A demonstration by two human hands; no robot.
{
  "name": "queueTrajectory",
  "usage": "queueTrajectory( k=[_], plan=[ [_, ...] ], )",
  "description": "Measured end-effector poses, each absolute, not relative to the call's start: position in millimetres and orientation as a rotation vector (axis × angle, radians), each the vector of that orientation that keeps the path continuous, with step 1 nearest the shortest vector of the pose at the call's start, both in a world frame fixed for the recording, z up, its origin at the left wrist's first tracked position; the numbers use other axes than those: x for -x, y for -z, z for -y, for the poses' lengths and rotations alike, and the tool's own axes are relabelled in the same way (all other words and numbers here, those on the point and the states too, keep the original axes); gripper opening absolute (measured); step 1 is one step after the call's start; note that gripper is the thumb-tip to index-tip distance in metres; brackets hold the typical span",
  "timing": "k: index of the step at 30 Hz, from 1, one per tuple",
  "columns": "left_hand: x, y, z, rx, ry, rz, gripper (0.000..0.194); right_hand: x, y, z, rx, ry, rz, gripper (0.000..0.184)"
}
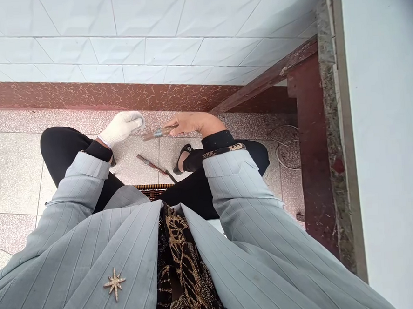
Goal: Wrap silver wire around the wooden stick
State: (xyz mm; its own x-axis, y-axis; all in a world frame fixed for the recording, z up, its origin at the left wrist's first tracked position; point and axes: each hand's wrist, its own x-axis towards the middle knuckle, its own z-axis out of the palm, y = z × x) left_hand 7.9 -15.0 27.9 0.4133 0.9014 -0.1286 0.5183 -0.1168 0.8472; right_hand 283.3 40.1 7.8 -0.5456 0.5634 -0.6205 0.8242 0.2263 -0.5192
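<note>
My left hand (122,127), in a white knitted glove, is held above the floor with its fingers curled together. Whatever may be inside them is hidden. To the right of it, my bare right hand (192,122) grips a brown stick wrapped with wire (156,134), whose front end points left toward the glove. A small gap separates the stick from the glove. On the floor below lies a thin reddish-brown tool with a dark end (151,164). Beside its lower end is a short black rod (171,176), partly covered by my leg.
A white tiled wall (172,51) with a brown skirting (126,95) runs across the front. Dark red wooden table legs and a brace (313,152) stand at the right, under a white top (390,138). A loop of cable (280,157) lies on the floor there. Woven wicker (153,191) shows between my legs.
</note>
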Motion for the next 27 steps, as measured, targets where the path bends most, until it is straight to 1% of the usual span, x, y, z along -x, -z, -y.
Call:
queueTrajectory(
  k=[4,8,11,13,15,18,19,20,21,23,25,27],
  plan=[
    [-8.1,-26.5,13.6,-1.719,-0.585,-1.298,0.017,-283.1,-5.7,-37.7,-1.053,1.470,-2.105,0.043],
    [-4.7,-23.1,10.4,-1.681,-0.635,-1.341,0.015,-285.5,-10.7,-36.7,-0.874,1.663,-2.135,0.052],
    [-4.8,-19.7,9.1,-1.647,-0.646,-1.348,0.015,-289.4,-22.3,-34.3,-0.830,1.813,-2.183,0.050],
    [-7.9,-17.0,9.8,-1.616,-0.632,-1.333,0.017,-290.7,-29.8,-31.0,-0.908,1.953,-2.234,0.046],
    [-12.8,-14.5,12.2,-1.594,-0.591,-1.279,0.019,-289.8,-33.6,-27.9,-1.089,2.171,-2.327,0.044],
    [-20.2,-12.2,17.0,-1.622,-0.493,-1.146,0.022,-286.6,-29.8,-28.3,-1.554,2.539,-2.423,0.035],
    [-21.8,-11.9,18.4,-1.642,-0.465,-1.112,0.022,-285.9,-26.6,-30.2,-1.748,2.589,-2.398,0.031],
    [-22.9,-11.9,19.5,-1.663,-0.443,-1.087,0.023,-285.7,-22.8,-32.6,-1.932,2.568,-2.351,0.027],
    [-23.2,-12.0,20.2,-1.683,-0.427,-1.067,0.023,-285.9,-18.7,-35.2,-2.090,2.468,-2.303,0.025],
    [-22.2,-12.6,20.7,-1.716,-0.415,-1.032,0.023,-287.1,-10.5,-40.0,-2.278,2.056,-2.264,0.024],
    [-19.8,-13.4,20.2,-1.745,-0.416,-0.998,0.024,-287.7,-3.7,-42.5,-2.232,1.558,-2.311,0.026],
    [-17.4,-14.8,19.6,-1.769,-0.427,-0.990,0.024,-286.7,0.7,-42.9,-2.033,1.197,-2.357,0.029]
  ],
)
